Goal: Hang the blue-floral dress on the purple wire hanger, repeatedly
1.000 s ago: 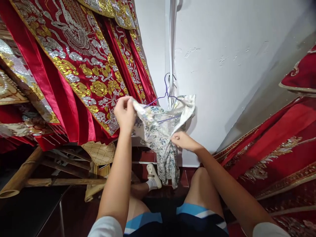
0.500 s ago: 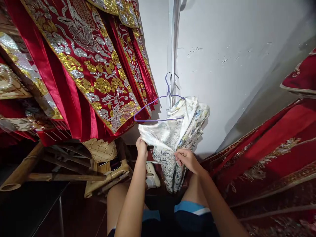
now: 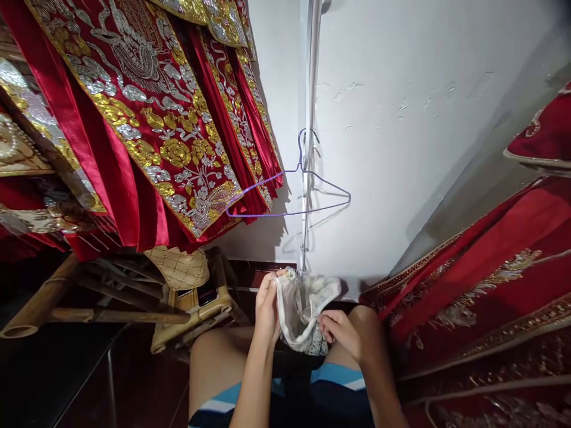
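A pale garment with a blue-grey and yellowish floral print point(image 3: 307, 300) is bunched low, just above my knees. My left hand point(image 3: 266, 304) grips its left edge, where a white band runs along an opening. On the right, my right hand point(image 3: 339, 330) pinches the cloth near the lower side of that opening. Part of the garment hangs down out of sight behind my hands. Above it, a thin purple hanger point(image 3: 289, 172) hangs bare from its hook at a metal upright, apart from the garment.
Red costumes with gold and silver sequins point(image 3: 178, 131) hang at the left. A bamboo frame point(image 3: 120, 318) and a quilted cream piece point(image 3: 178, 267) stand below them. More red embroidered cloth point(image 3: 482, 273) fills the right side. A white wall point(image 3: 401, 148) with a metal upright point(image 3: 307, 77) is ahead.
The garment came off the purple hanger and moved down toward my lap, with both hands still on it. The hanger stays hooked, now bare.
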Available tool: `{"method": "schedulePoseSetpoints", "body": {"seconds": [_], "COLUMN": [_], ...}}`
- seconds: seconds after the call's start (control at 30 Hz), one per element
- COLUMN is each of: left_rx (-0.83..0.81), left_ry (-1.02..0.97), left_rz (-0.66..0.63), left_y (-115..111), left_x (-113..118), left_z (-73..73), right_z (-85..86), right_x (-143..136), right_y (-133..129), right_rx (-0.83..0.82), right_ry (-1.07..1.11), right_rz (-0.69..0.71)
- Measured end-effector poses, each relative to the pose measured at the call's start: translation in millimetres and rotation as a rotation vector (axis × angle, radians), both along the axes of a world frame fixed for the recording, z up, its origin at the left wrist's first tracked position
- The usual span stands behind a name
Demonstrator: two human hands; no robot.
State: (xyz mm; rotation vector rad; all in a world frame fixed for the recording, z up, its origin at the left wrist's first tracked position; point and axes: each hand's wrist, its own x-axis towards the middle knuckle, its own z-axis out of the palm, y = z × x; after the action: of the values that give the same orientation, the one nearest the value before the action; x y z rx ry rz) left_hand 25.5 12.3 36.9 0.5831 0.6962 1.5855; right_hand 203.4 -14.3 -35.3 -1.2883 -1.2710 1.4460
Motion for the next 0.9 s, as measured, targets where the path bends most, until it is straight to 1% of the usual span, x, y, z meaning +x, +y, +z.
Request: {"method": "schedulePoseSetpoints", "body": {"seconds": [0.07, 0.13, 0.17, 0.23, 0.3, 0.37, 0.47, 0.5, 0.53, 0.57, 0.6, 0.63, 0.7, 0.77, 0.8, 0.83, 0.87, 0.9], "left_rx": [0.091, 0.197, 0.251, 0.336, 0.352, 0.318, 0.256, 0.241, 0.228, 0.218, 0.212, 0.212, 0.227, 0.238, 0.241, 0.247, 0.254, 0.258], "left_ry": [0.114, 0.3, 0.411, 0.613, 0.724, 0.755, 0.742, 0.723, 0.697, 0.676, 0.673, 0.691, 0.793, 0.96, 1.052, 1.142, 1.22, 1.268], "left_rz": [-0.05, -0.087, -0.099, -0.089, -0.036, 0.049, 0.136, 0.14, 0.129, 0.1, 0.044, -0.043, -0.294, -0.565, -0.668, -0.732, -0.756, -0.737], "left_y": [-9, -18, -23, -32, -37, -39, -34, -32, -31, -30, -30, -31, -35, -40, -41, -42, -41, -38], "left_x": [10, 20, 24, 31, 35, 34, 26, 21, 17, 12, 6, 1, -11, -25, -32, -41, -50, -60], "left_z": [18.1, 32.7, 38.1, 44.8, 46.3, 43.2, 32.4, 27.5, 22.2, 16.4, 10.4, 4.1, -8.9, -21.4, -26.7, -31.0, -33.8, -34.6], "right_z": [14.9, 34.4, 43.7, 57.2, 62.8, 63.2, 64.9, 67.5, 71.4, 76.4, 82.7, 89.9, 107.0, 126.7, 137.1, 147.4, 157.4, 166.7], "right_x": [2, 0, -2, -9, -14, -16, -17, -17, -17, -16, -15, -13, -5, 8, 17, 25, 35, 44], "right_y": [3, 2, 0, -6, -12, -13, -9, -7, -4, -1, 2, 6, 14, 25, 31, 39, 48, 58], "right_rx": [0.067, 0.132, 0.136, 0.08, 0.027, 0.019, 0.015, 0.006, -0.006, -0.022, -0.042, -0.06, -0.057, 0.008, 0.049, 0.096, 0.153, 0.217], "right_ry": [-0.015, 0.03, 0.082, 0.213, 0.298, 0.296, 0.222, 0.199, 0.187, 0.183, 0.181, 0.173, 0.148, 0.121, 0.12, 0.117, 0.111, 0.076], "right_rz": [-0.073, -0.153, -0.157, -0.066, 0.054, 0.161, 0.407, 0.473, 0.503, 0.49, 0.447, 0.39, 0.316, 0.3, 0.282, 0.258, 0.185, 0.123]}}
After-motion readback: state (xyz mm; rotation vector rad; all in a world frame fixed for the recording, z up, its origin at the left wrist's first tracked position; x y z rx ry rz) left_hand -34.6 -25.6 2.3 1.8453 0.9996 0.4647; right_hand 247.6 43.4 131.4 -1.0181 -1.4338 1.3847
